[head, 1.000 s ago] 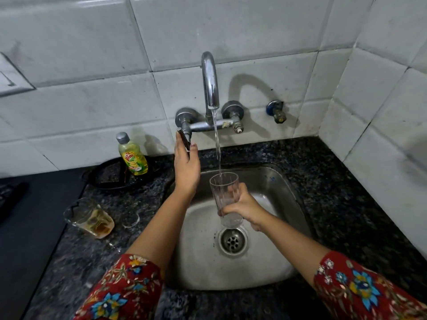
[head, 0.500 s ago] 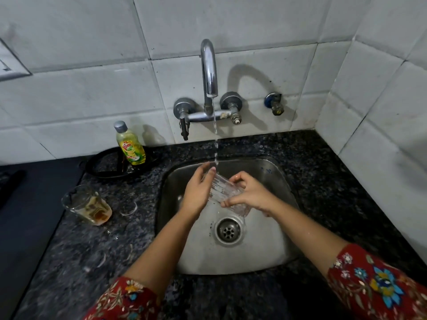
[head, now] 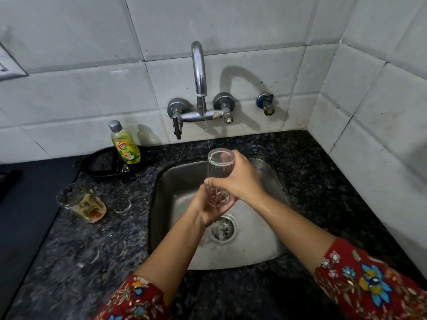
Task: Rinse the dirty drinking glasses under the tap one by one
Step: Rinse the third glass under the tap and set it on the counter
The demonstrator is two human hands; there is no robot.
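Over the sink (head: 265, 245), left hand (head: 204, 212) cups, right hand (head: 242, 181) grips glass (head: 220, 168); bottle (head: 126, 146) perhaps Vim.

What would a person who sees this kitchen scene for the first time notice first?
First, the clear glass held above the steel sink: the right grip wraps its middle and the left grip cups its base, under a thin stream from the wall tap. Next, on the dark counter to the left, a dirty glass with brown residue, and behind it a yellow soap bottle standing on a black tray.
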